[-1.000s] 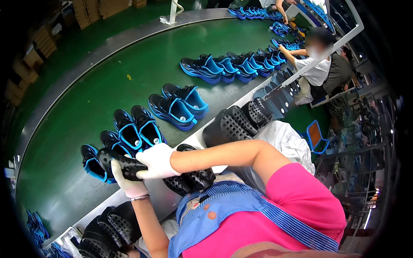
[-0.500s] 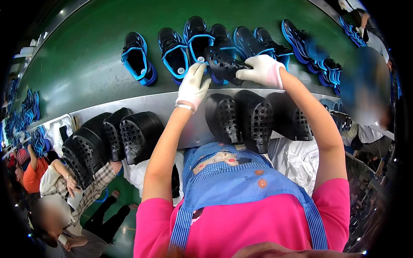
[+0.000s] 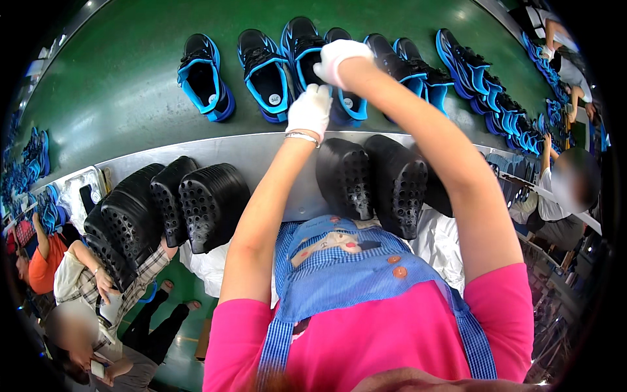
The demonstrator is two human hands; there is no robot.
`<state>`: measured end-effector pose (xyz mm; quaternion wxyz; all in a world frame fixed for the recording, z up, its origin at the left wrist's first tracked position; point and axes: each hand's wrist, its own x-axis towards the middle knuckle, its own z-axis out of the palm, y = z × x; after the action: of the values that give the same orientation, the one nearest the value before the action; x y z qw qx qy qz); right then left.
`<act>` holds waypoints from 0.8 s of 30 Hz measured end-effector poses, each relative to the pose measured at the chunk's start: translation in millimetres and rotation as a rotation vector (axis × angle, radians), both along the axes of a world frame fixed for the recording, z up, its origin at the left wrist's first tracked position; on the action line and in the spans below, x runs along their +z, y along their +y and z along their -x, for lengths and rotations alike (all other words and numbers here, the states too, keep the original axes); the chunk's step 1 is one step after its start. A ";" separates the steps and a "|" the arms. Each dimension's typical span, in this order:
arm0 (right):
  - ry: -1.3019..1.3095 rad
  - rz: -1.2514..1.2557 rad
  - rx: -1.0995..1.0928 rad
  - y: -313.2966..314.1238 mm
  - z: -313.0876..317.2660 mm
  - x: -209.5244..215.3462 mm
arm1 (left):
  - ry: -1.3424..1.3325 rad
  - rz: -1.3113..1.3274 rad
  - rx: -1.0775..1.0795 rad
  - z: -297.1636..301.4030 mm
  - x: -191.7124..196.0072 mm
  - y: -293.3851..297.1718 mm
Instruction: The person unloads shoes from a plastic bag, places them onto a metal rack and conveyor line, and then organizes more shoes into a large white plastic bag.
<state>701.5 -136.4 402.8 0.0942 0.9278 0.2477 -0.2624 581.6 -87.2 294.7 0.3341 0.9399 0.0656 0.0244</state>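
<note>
Fingers (image 3: 319,93) bent, grip unclear | white-gloved left hand (image 3: 309,114), right hand (image 3: 341,62) | rounded black-blue sneaker (image 3: 301,38) adjacent | hole-pitted black forms (image 3: 400,179)

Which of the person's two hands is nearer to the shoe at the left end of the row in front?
Left. The left hand is to the right of that shoe, with another shoe between them; the right hand is farther right and farther forward.

- Passage: green tabletop (image 3: 130,104) left of the leftmost shoe (image 3: 202,81).
- Rightward obstacle: tightly lined shoes (image 3: 459,65).
- Metal near edge (image 3: 304,196): gap between black forms (image 3: 212,199), crossed by left forearm (image 3: 271,202).
</note>
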 end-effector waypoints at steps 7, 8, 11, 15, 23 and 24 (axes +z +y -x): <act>0.052 -0.007 -0.152 23.0 2.7 -57.9 | 0.523 0.030 -0.193 -24.3 11.6 14.5; 0.065 0.009 -0.131 24.5 0.5 -59.6 | 0.699 0.068 -0.189 -34.5 7.9 18.1; 0.067 0.000 -0.104 25.0 -6.3 -65.9 | 0.657 0.062 -0.258 -52.0 -12.1 18.8; -0.016 -0.182 -0.116 23.6 -6.7 -77.2 | 0.773 -0.011 -0.362 -55.2 -16.2 18.0; 0.038 -0.225 -0.100 8.2 -20.2 -92.3 | 0.838 -0.197 -0.324 -63.6 2.9 -2.9; 0.109 -0.237 -0.024 1.7 -23.7 -89.4 | 0.814 -0.192 -0.311 -63.5 1.9 -3.0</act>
<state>725.2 -134.8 313.4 -0.0326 0.9197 0.2708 -0.2823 645.1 -90.2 296.6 0.1920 0.8984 0.0473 -0.3922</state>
